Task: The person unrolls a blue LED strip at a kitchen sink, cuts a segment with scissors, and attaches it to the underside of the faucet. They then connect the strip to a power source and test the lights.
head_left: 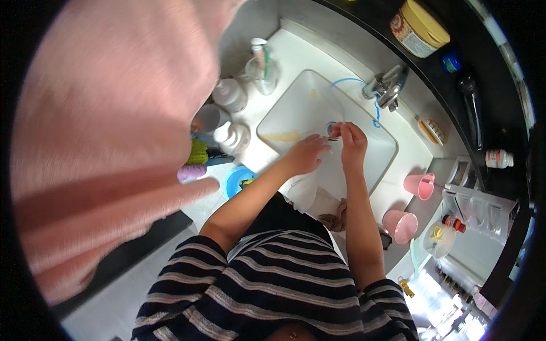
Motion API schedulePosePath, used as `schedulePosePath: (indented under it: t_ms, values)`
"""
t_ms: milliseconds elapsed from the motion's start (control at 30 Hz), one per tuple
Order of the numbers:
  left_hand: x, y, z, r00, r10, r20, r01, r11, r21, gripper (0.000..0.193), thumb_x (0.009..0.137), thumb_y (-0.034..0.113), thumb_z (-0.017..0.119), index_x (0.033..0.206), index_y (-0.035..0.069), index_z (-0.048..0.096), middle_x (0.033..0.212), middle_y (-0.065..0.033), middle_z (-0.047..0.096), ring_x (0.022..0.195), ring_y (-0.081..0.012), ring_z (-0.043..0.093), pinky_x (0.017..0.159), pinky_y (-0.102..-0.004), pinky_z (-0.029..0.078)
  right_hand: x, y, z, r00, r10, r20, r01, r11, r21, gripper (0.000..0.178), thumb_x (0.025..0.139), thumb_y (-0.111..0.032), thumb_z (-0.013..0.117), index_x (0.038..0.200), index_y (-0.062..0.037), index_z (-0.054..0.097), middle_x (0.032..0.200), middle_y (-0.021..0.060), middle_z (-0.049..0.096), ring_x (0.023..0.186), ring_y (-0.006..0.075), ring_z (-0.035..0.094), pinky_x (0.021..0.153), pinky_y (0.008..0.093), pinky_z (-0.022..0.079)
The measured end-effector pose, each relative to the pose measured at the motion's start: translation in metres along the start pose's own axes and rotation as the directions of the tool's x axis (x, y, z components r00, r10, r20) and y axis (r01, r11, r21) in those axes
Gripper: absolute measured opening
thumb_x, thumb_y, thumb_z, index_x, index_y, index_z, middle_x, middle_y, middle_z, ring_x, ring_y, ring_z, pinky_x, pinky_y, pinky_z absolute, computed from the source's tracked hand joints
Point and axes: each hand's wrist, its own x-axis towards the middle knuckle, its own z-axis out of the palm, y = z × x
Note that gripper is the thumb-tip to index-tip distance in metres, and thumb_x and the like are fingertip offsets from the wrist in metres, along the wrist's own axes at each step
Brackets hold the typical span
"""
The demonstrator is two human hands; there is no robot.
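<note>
Pink cloth at far left. White pump bottles near counter's left edge; glass nearer sink's top corner. Left hand over sink — fingers loosely stretched, grip cannot be told. Slim thing at fingertips between hands, above sink; kind too small to tell. Right hand — fingertips bunched, hold unclear. Faucet beyond sink's upper right edge. Pink cups along counter's right edge.

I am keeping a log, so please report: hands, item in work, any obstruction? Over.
Left hand and right hand at sink, close together. Thin item between them, too small to identify. Pink cloth blocks view's left.
</note>
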Motion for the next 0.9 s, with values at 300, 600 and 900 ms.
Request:
schedulePosePath:
  t_ms: [300, 600, 900]
  values:
    - [-0.185, 0.169, -0.167, 0.722, 0.323, -0.612, -0.119, 0.929, 0.349, 0.035, 0.077, 0.013, 0.078, 0.111, 0.009, 0.07, 0.129, -0.0092, 0.064, 0.117, -0.0302, 0.059, 0.102, -0.0462, 0.046, -0.05, -0.001, 0.016, 0.993, -0.058, 0.099, 0.074, 0.983, -0.169, 0.018, 0.098, -0.006, 0.056, 0.09, 0.0041, 0.069, 0.077, 0.0049, 0.068, 0.072, 0.0101, 0.062, 0.068, 0.0244, 0.047]
    - [-0.199, 0.137, -0.249, 0.139, -0.025, -0.99, -0.244, 0.968, -0.059, 0.127, 0.073, 0.022, 0.09, 0.157, 0.003, -0.003, 0.16, -0.018, 0.021, 0.144, -0.0332, 0.033, 0.118, -0.0453, 0.031, -0.064, 0.034, 0.036, 0.989, -0.124, 0.078, 0.134, 0.979, -0.152, 0.018, 0.098, -0.006, 0.057, 0.092, 0.0045, 0.07, 0.077, 0.0063, 0.068, 0.072, 0.0112, 0.063, 0.069, 0.0242, 0.048]
    - [-0.16, 0.148, -0.257, 0.318, -0.278, -0.906, -0.12, 0.937, -0.329, 0.071, 0.078, 0.01, 0.078, 0.139, -0.003, 0.043, 0.111, -0.0261, 0.066, 0.099, -0.0426, 0.067, 0.084, -0.0437, 0.054, -0.076, 0.022, 0.067, 0.98, -0.184, -0.073, 0.174, 0.977, -0.121, 0.019, 0.097, -0.004, 0.054, 0.088, 0.0029, 0.07, 0.076, 0.0051, 0.067, 0.068, 0.0105, 0.06, 0.067, 0.0238, 0.049]
